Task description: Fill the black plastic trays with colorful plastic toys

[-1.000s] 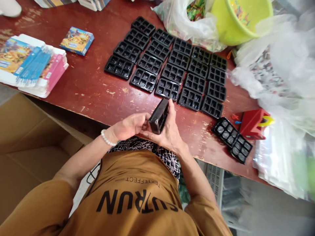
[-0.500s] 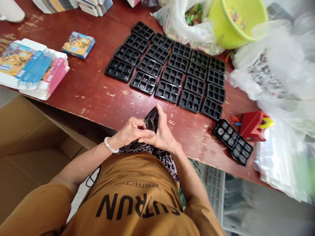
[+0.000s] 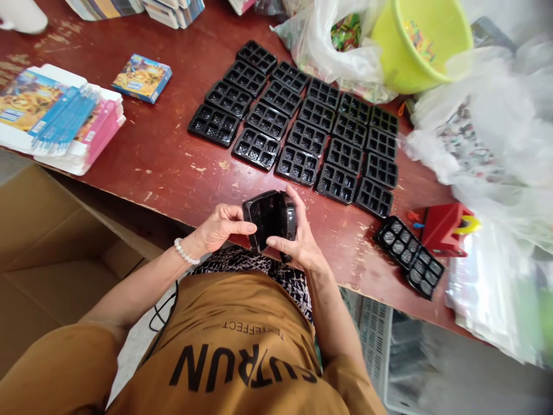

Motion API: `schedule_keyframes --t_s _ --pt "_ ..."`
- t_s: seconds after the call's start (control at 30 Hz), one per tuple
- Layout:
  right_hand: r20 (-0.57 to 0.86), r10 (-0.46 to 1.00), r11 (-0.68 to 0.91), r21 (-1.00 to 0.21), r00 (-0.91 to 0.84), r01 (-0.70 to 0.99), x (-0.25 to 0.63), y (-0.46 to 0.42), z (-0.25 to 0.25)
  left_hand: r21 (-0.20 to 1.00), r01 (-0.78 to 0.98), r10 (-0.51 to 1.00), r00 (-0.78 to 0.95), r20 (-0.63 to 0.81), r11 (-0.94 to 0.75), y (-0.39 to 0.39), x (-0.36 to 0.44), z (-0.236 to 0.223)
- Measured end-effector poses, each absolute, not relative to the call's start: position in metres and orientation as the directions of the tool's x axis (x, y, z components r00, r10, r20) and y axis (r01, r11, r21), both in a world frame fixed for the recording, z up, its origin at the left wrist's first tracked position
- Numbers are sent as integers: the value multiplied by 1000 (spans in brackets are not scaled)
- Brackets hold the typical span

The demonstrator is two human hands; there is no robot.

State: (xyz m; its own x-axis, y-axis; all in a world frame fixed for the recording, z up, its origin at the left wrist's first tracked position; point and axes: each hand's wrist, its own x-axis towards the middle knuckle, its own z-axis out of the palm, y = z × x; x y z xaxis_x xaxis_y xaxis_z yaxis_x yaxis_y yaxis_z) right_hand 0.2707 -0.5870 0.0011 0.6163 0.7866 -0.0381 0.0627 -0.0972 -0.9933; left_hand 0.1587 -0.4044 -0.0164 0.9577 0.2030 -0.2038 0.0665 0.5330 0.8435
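Observation:
Above the table's front edge, my left hand [image 3: 224, 227] pinches the left side of a black plastic tray [image 3: 261, 216], its thumb on the near face. My right hand [image 3: 300, 233] grips another black plastic tray piece [image 3: 288, 219] by its right side, thumb in front and fingers behind. The two pieces stand at an angle with a gap between them; whether they join at the bottom I cannot tell. Beyond my hands, rows of black compartment trays [image 3: 298, 165] lie on the red table [image 3: 173, 184].
At left lie flat printed cartons [image 3: 38, 109] and a blue box [image 3: 142, 78]. A red holder [image 3: 443, 227] and two-part black tray [image 3: 410, 253] sit at right. Plastic bags [image 3: 328, 40] and a yellow-green bucket [image 3: 423, 46] stand behind. A cardboard box [image 3: 64, 242] is below left.
The black tray in my hands, a closed stack earlier, is now parted into two pieces. My left hand has shifted slightly left with its piece.

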Motion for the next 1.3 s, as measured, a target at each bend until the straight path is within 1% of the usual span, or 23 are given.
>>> schedule_keyframes --t_s 0.1,0.17,0.23,0.3,0.4,0.47,0.53,0.63,0.73,0.8,0.87,0.9,0.93,1.0,1.03,1.1,1.13,1.17,1.23,1.3 --pt "11 766 -41 -997 643 66 275 -584 -3 822 14 244 952 -185 570 -399 157 -19" --pt "46 681 -8 -997 731 70 282 -586 -7 806 -55 321 931 -171 590 -389 154 -21" --pt "58 577 -47 -993 815 104 291 -592 -11 785 -111 415 888 -197 609 -370 150 -24" --pt "50 529 -123 -983 847 135 299 -597 -13 774 -165 524 818 -239 612 -345 144 -28" --pt "21 582 -139 -982 813 125 300 -597 -14 773 -222 644 707 -292 594 -308 140 -32" --pt "13 624 -123 -986 782 114 296 -592 -13 774 -214 664 674 -324 595 -290 142 -30" --pt "20 643 -134 -981 766 139 291 -587 -11 784 -157 647 671 -361 601 -279 147 -27" --pt "61 658 -170 -959 750 227 288 -583 -10 813 -47 627 663 -409 580 -271 154 -20" --pt "90 682 -182 -940 726 287 287 -583 -9 840 13 633 651 -419 543 -271 153 -14" --pt "100 701 -189 -929 706 319 283 -581 -9 860 23 646 649 -401 510 -285 146 -11" --pt "114 720 -208 -906 685 369 275 -577 -10 888 7 646 684 -339 459 -312 137 -7" --pt "124 730 -219 -889 673 401 270 -574 -10 905 1 614 734 -290 426 -329 132 -5" --pt "139 741 -226 -870 657 438 264 -571 -11 921 8 546 803 -237 389 -349 129 -3" --pt "181 767 -218 -829 616 515 254 -563 -12 956 71 308 938 -161 284 -385 124 1" --pt "206 777 -208 -808 595 551 250 -560 -13 978 68 277 953 -122 198 -400 123 3" --pt "245 788 -198 -767 564 610 245 -556 -13 999 46 305 951 -51 25 -418 124 5" --pt "252 791 -203 -750 557 629 245 -554 -13 999 34 337 941 -22 -29 -421 126 5" --pt "247 796 -212 -742 553 637 245 -554 -12 998 29 349 937 -10 -50 -421 127 4" --pt "196 810 -224 -768 553 600 249 -553 -10 999 27 323 946 -35 28 -418 131 1" --pt "84 841 -207 -863 535 461 252 -553 -7 986 43 297 950 -90 162 -413 134 -3"
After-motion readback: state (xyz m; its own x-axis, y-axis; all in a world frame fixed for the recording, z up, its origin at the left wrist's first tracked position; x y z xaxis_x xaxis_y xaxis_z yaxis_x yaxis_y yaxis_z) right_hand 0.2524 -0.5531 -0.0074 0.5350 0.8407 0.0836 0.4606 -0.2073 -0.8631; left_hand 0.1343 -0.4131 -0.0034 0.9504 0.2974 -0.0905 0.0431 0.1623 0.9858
